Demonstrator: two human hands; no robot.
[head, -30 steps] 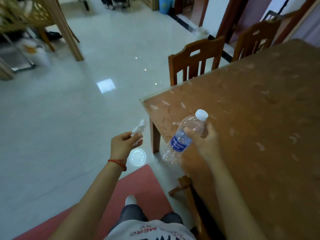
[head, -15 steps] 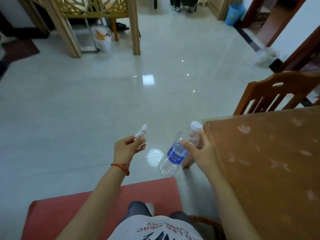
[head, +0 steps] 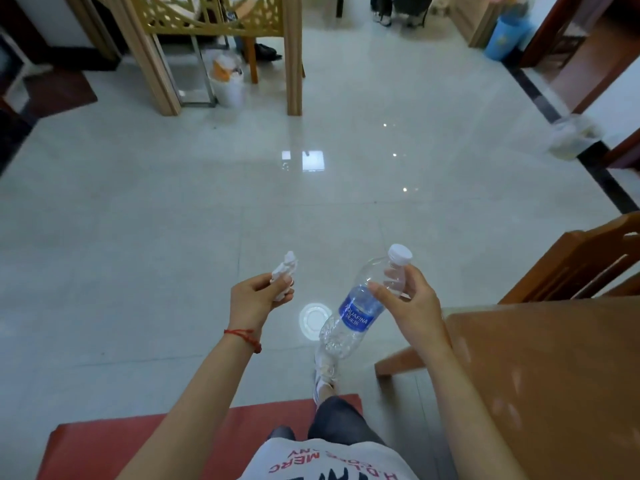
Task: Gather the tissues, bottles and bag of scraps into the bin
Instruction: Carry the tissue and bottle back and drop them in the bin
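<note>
My left hand (head: 254,299) pinches a crumpled white tissue (head: 284,273) over the pale tiled floor. My right hand (head: 414,301) grips a clear plastic water bottle (head: 356,311) with a blue label and a white cap, tilted cap-up to the right. A white bin (head: 228,86) lined with a bag and holding orange scraps stands far across the floor beside a wooden screen. A blue bin (head: 504,38) stands at the far right, near a doorway.
A brown wooden table (head: 554,375) fills the lower right, with a wooden chair (head: 585,261) behind it. A red mat (head: 138,441) lies under my feet. A wooden lattice screen (head: 207,15) stands far ahead. A pale bag (head: 571,135) sits by the right wall.
The view has swung left, away from the table and toward the open floor and the far bins. Both hands keep their hold on the tissue and the bottle. One foot has stepped forward.
</note>
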